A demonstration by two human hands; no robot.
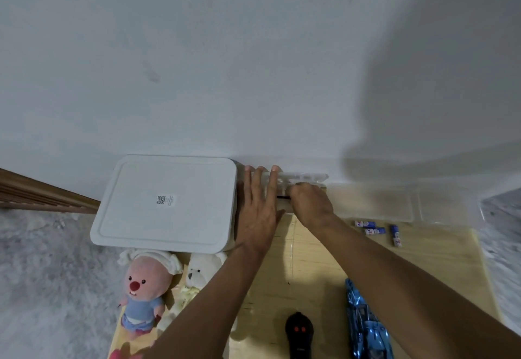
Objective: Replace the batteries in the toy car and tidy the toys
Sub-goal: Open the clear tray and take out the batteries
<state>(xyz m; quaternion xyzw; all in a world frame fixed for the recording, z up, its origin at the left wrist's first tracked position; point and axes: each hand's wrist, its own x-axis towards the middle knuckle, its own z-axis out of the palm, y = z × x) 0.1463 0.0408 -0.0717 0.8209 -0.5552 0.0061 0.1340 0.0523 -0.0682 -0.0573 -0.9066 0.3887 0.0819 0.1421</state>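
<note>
2 hands (282,203) hiding clear case (298,177), contents unclear

Light was dim and cool; my shadow darkened the wall (423,91) at upper right, and frame edges bowed softly.

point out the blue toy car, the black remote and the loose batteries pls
blue toy car (366,327): head view, on its roof.
black remote (299,333): head view, on its top face by the red buttons.
loose batteries (374,231): head view, on the middle battery's label.
</note>
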